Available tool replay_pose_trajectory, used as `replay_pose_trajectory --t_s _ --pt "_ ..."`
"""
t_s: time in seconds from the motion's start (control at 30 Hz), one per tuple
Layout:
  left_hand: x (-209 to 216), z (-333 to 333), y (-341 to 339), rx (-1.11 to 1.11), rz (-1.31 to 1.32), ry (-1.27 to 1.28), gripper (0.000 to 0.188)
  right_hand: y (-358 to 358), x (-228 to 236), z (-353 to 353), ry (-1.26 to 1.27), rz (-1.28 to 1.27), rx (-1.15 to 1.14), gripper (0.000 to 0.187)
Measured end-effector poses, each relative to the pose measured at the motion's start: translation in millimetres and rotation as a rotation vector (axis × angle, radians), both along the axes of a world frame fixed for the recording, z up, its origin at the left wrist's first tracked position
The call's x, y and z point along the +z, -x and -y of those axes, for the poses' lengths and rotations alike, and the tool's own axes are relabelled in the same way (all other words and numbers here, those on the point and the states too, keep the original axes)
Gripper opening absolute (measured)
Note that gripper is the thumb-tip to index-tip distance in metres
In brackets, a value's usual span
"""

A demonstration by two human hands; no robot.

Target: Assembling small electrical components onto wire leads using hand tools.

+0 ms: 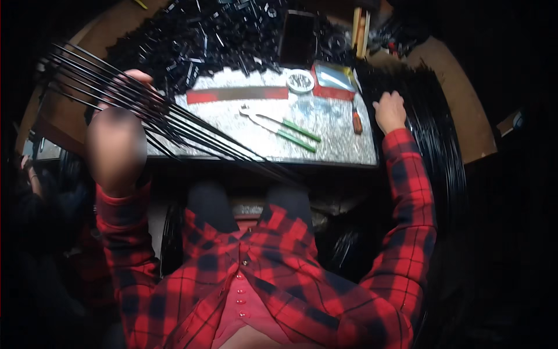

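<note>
My left hand (116,148), raised at the left and partly blurred, is closed around a loose bundle of long, thin black rods (168,116). The rods fan out at the upper left and slope down to the right, past the table's front edge. Over at the right, my right hand (390,111) has its fingers bent downward and drawn together, beside a large heap of long black strips (433,122). Whatever lies under those fingertips is hidden. Green-handled pliers (285,131) lie on the light, speckled tabletop (221,125) between the hands.
Small black pieces (215,35) heap across the back, next to a dark flat tablet-like device (297,38). Nearer are a red-ended flat bar (237,94), a round white dish (300,81), a red box (334,84) and an orange-handled tool (357,122). Another person's hand (26,164) shows far left.
</note>
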State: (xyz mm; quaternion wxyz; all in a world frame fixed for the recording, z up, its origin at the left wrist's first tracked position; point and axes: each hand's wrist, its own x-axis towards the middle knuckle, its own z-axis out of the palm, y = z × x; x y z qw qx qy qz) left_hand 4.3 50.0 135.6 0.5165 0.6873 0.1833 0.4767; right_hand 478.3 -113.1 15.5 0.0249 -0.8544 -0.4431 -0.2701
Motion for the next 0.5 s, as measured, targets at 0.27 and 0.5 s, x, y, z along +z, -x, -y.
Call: replay_pose_trajectory --t_s 0.27,0.5 --pt "-5 -2 -17 -0.11 0.006 -0.04 0.022 64 -7 3 0.289 0.0 0.086 0.021" --pt "2 4 -24 -0.141 -0.052 0.053 0.023 182 33 -19 -0.04 -0.504 0.755 0.026"
